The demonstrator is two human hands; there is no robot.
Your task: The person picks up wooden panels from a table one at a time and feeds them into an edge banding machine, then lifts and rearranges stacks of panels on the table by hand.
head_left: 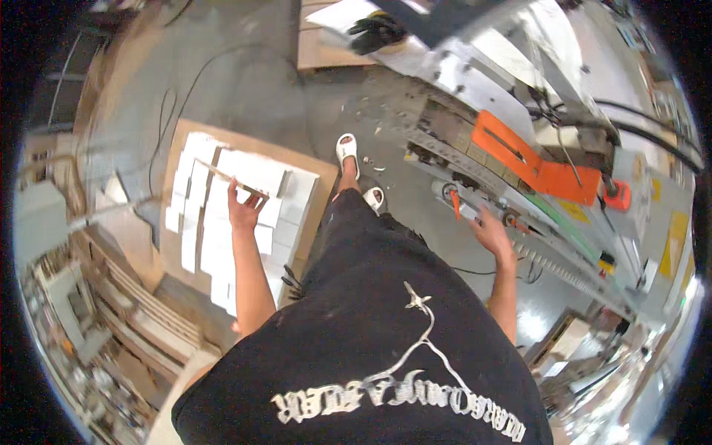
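My left hand (243,211) is closed on a narrow, light-coloured strip (222,175), which it holds tilted above stacks of flat white panels (236,241). The panels lie in several rows on a brown board (311,252). At the right, my right hand (492,231) is beside the front rail of a machine, its fingers loosely stretched and nothing visible in them. Near those fingers are an orange lever (454,202) and a second orange-handled clamp (519,222). Whether the fingertips touch the rail, I cannot tell.
The machine carries a large orange guard (530,163) and a red button box (617,196). A dark glove (377,33) lies on a white surface at the top. A black cable (182,104) runs over the floor. Wooden slats (148,311) are stacked at the lower left.
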